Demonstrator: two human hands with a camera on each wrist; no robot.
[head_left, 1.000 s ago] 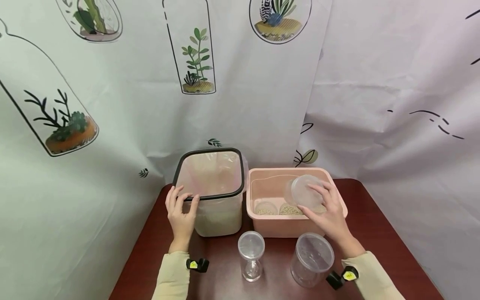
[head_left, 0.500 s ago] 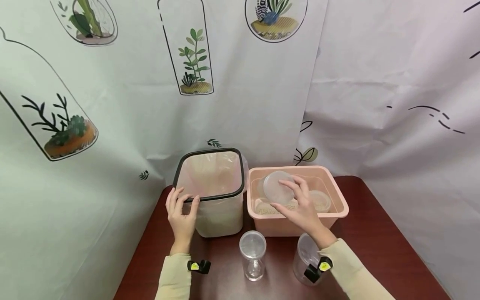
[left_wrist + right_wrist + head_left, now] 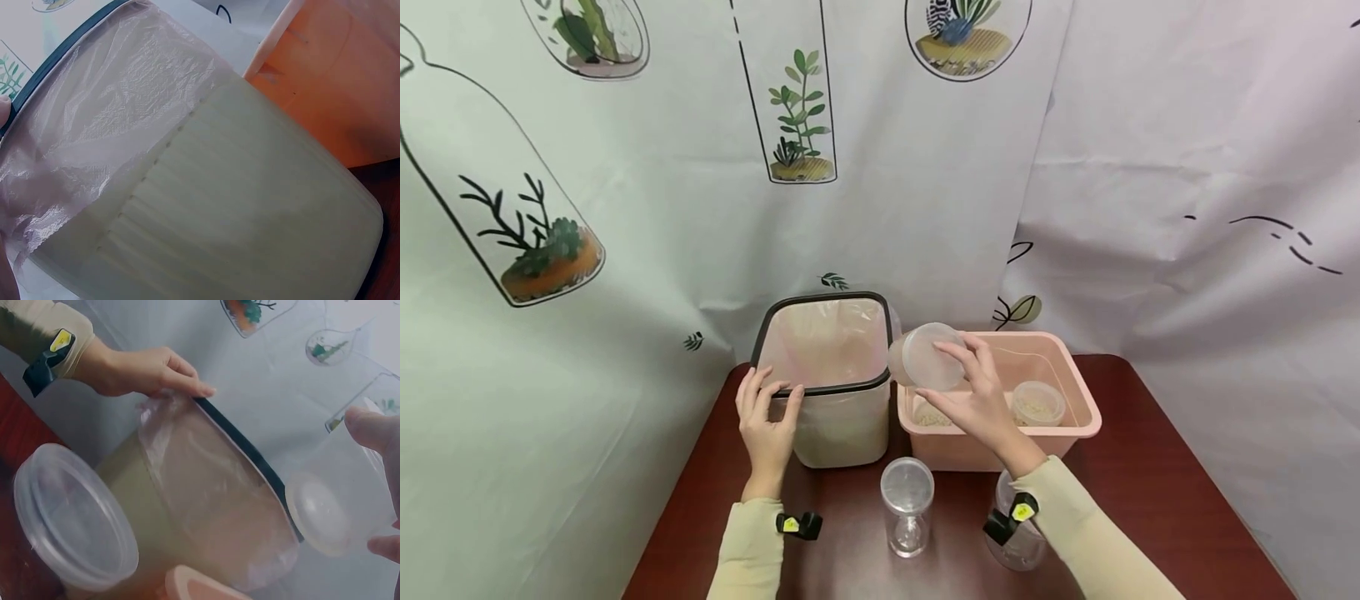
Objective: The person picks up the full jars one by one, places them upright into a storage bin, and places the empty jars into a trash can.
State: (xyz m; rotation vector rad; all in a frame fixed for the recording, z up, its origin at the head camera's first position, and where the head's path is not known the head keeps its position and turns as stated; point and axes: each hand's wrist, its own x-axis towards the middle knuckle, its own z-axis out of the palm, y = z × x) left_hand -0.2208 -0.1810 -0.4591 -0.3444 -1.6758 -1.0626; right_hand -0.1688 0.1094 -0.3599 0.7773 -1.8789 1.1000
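My left hand [image 3: 766,410] holds the front-left rim of a cream bin [image 3: 838,425] that has a black rim and a thin plastic liner [image 3: 112,125]. Fingers lie over the rim [image 3: 250,450] and the thumb is outside. My right hand [image 3: 942,377] pinches a small clear plastic cup [image 3: 929,357], tipped on its side. The cup is in the air above the gap between the bin and a pink tub [image 3: 1075,392]. In the right wrist view the cup [image 3: 337,506] looks empty and hangs just beside the bin's rim.
The pink tub holds a small cup of beans [image 3: 1037,402] and loose beans [image 3: 931,416]. Two clear lidded jars [image 3: 907,504] [image 3: 1021,542] stand in front on the dark red table [image 3: 1157,500]; my right forearm partly hides one. A printed curtain hangs close behind.
My right hand carried the clear cup leftward, from over the tub's right side to its left edge beside the bin. The left hand stayed on the bin's rim.
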